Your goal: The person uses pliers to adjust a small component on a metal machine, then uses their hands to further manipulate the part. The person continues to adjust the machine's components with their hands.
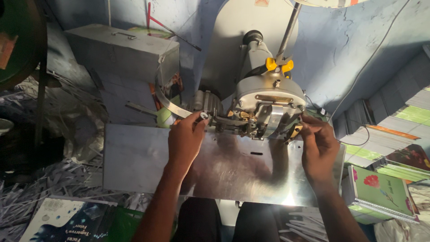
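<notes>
A grey metal stitching machine stands behind a shiny steel work plate. My left hand reaches over the plate to the machine's left side, fingers closed around a small metal knob or lever. My right hand is at the machine's right side, fingertips pinching a small brass-coloured part by the head. A yellow clip sits on top of the machine near a slanted metal rod.
A grey metal box stands at the back left. Paper shreds cover the floor on the left. Stacks of notebooks with green flowered covers fill the right. Dark-covered books lie at the bottom left.
</notes>
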